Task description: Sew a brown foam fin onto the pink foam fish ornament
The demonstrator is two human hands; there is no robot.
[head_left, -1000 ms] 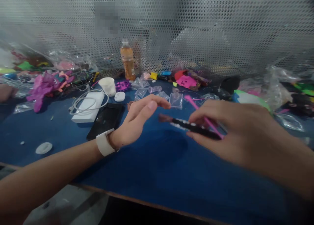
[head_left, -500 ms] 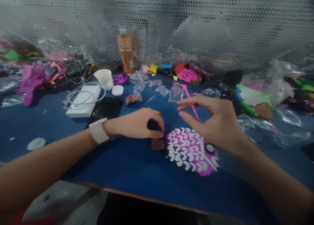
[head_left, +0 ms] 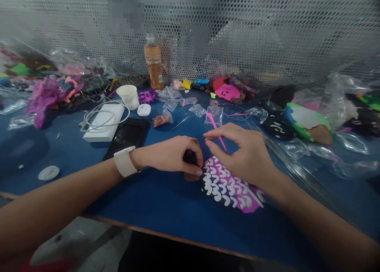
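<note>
A round flat clay fish (head_left: 228,185), purple and black with white curved scales, lies on the blue table. My left hand (head_left: 175,155), with a pale band at the wrist, is curled at the fish's left edge, thumb and fingers nearly together. Beneath its fingertips a flat brown clay piece (head_left: 191,177) partly shows; whether they pinch anything is hidden. Above the fish, my right hand (head_left: 243,149) covers its eye. A thin pink modelling tool (head_left: 216,126) sits in this hand, slanting behind the index finger. The right thumb and index tips come close together.
A white box (head_left: 103,123) with a coiled cable, a black phone (head_left: 127,133) and a paper cup (head_left: 128,96) stand left. A drink bottle (head_left: 153,66) stands against the perforated metal screen (head_left: 208,27). Plastic wrappers and clay pieces litter the back; a green-and-white clay piece (head_left: 308,121) lies right.
My right hand has moved left and slightly down with the pink tool, now covering the fish's eye. My left hand has shifted slightly right and down, closer to the fish's edge.
</note>
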